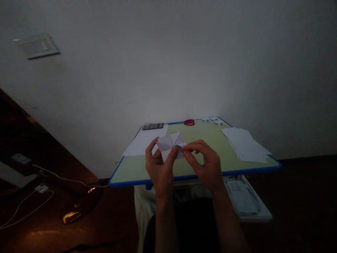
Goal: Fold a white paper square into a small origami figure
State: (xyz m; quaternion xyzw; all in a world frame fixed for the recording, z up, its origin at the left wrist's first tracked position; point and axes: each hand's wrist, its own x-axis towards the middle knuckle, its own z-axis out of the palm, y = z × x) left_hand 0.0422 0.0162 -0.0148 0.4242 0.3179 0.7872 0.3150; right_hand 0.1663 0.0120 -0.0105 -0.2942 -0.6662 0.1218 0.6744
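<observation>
A creased, roughly square sheet of white paper (167,141) is held above the pale green, blue-edged tabletop (210,135), clamped by the left hand (161,172) between thumb and fingers, while the right hand (206,162) pinches its right edge between thumb and fingertips.

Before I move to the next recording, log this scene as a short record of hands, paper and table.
left hand: holds creased paper, thumb on its face
right hand: pinches the paper's right edge
table: green top, blue rim
table left: white sheet, phone at its far end
far edge: red-handled scissors
far right corner: small folded papers
table right: loose white sheets
</observation>
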